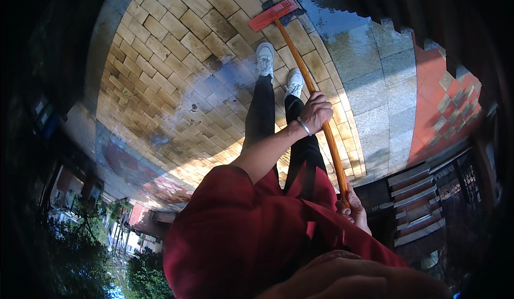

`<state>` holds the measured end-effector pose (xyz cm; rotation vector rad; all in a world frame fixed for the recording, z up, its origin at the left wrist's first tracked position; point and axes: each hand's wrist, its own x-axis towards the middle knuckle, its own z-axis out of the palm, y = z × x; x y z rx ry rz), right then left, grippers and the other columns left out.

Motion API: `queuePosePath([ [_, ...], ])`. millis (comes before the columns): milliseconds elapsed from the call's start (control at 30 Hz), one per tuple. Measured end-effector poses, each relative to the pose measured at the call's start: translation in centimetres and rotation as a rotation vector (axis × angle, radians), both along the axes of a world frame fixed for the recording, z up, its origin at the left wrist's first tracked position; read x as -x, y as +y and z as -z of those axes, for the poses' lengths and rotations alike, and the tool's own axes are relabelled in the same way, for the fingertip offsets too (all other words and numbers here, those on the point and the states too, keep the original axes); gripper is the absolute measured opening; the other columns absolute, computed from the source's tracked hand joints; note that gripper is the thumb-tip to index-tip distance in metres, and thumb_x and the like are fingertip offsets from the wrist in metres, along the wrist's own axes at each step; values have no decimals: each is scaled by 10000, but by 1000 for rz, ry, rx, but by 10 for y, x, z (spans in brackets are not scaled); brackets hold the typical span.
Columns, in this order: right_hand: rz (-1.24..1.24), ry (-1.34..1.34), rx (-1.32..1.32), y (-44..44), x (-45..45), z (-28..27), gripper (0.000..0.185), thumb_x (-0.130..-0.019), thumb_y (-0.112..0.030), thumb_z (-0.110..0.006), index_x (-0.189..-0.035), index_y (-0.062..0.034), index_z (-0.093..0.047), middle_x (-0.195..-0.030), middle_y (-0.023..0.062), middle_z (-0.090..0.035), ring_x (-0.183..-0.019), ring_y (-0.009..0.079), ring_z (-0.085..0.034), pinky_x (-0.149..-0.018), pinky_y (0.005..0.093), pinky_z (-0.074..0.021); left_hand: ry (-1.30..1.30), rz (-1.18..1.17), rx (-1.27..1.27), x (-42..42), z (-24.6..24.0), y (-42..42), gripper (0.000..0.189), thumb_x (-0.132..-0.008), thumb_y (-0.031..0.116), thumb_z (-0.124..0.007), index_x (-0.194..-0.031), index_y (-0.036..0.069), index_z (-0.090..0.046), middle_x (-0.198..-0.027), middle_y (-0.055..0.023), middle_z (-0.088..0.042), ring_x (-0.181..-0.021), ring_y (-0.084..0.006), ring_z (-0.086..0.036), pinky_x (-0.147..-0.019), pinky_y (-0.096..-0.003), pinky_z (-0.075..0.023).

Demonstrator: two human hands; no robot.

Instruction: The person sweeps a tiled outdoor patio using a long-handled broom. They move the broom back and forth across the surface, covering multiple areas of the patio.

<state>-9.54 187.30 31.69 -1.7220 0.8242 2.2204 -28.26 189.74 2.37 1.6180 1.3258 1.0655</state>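
A wooden handle (301,64) runs from a red plastic mop or broom head (275,14) on the pavement back to my right side. Dark shaggy fibres (293,16) stick out from under the head. My left hand (317,112), with a silver bangle (304,126) at its wrist, grips the handle about midway. Lower down, near my hip, my right hand (355,210) holds the handle's end. The head lies on tan paving bricks (168,37) just ahead of my white shoes (265,60).
Wet patches (229,74) shine on the bricks. Grey stone slabs (357,66) border the right side, with red and grey diamond paving (445,98) beyond. Steps (417,206) rise at the lower right. Trees (148,273) show at the lower left.
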Motion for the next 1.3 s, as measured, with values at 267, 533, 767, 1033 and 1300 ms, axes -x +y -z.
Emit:
queuePosePath([
  [267, 77, 211, -108, 74, 82, 89, 560, -1036, -303, -536, -1548, -317, -310, -662, -11, -395, -408, 38, -309, -323, 168, -309, 212, -19, -109, 130, 59, 100, 225, -601, 95, -677, -536, 143, -467, -604, -22, -479, -662, -256, -521, -744, -378, -414],
  [533, 2, 108, -73, 35, 43, -9, 628, -1014, -342, -565, -1561, -353, -256, -644, -22, -384, -403, 41, -282, -321, 169, -297, 14, -16, -4, 42, -14, 27, 232, -569, 94, -683, -547, 147, -458, -599, -24, -440, -656, -247, -519, -808, -356, -421],
  [767, 215, 284, -120, 103, 115, 91, 523, -1064, -249, -478, -1556, -274, -302, -678, -16, -400, -438, 31, -333, -338, 159, -315, 230, -52, -162, 151, 69, 111, 202, -600, 86, -673, -540, 142, -488, -601, -19, -495, -681, -267, -545, -731, -389, -405],
  [1033, -2, 142, -135, 8, 19, -10, 518, -1053, -341, -483, -1541, -352, -310, -654, -20, -373, -410, 52, -288, -356, 169, -271, -73, -52, -89, 22, -21, 15, 196, -593, 110, -663, -549, 141, -475, -597, -30, -454, -685, -248, -547, -782, -357, -426],
  [1300, 18, 261, -154, 93, 104, 96, 542, -1048, -296, -516, -1547, -297, -305, -665, -19, -391, -440, 36, -307, -330, 165, -293, 246, -26, -147, 136, 81, 105, 185, -586, 101, -710, -564, 148, -533, -638, -18, -542, -718, -258, -568, -822, -389, -425],
])
